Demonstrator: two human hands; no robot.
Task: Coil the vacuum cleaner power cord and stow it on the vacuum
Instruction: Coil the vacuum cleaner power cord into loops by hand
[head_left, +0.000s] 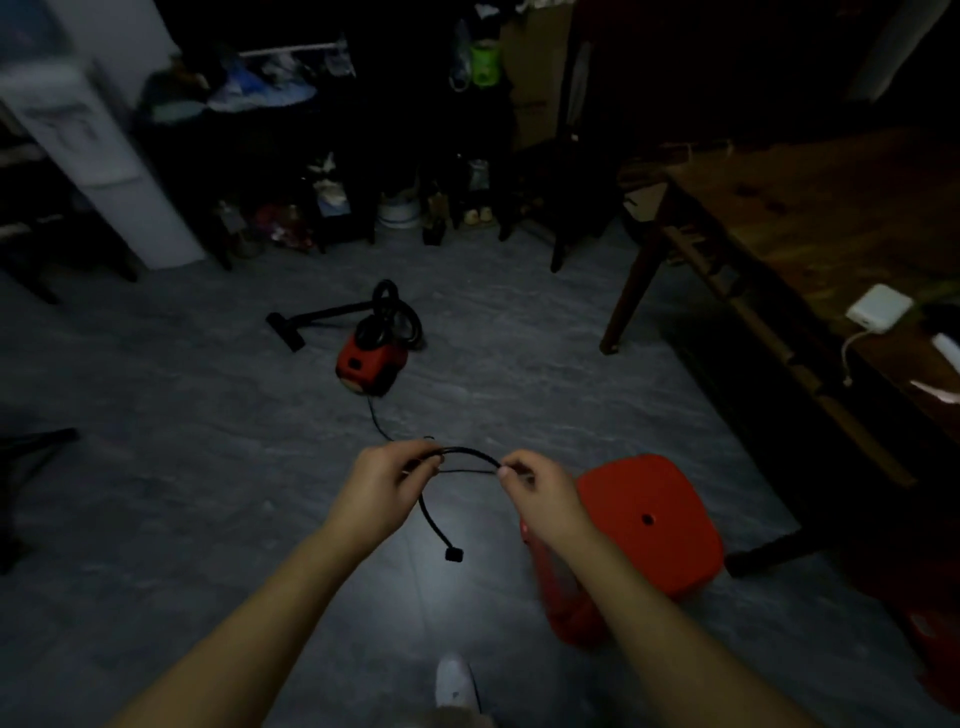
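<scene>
- Starting the coil: gripping the cord (467, 453) in the left hand (382, 488), pinching it with the right hand (535, 493).
- Below the left fingers (420, 464), a dangling plug (453, 555); well beyond both, the vacuum (371, 356).
- Next, probably: draw slack toward the fingers, lay even loops.

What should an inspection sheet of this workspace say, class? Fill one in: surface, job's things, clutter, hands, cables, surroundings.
Surface: grey floor, dimly lit.
Job's things: red vacuum on the floor; cord runs from it to both hands; plug hangs below the left hand.
Clutter: red stool beside the right hand.
Grippers: left hand grips the cord; right hand pinches it.
Cables: white charger with its lead on the table.
Surroundings: crowded shelves behind the vacuum.
</scene>
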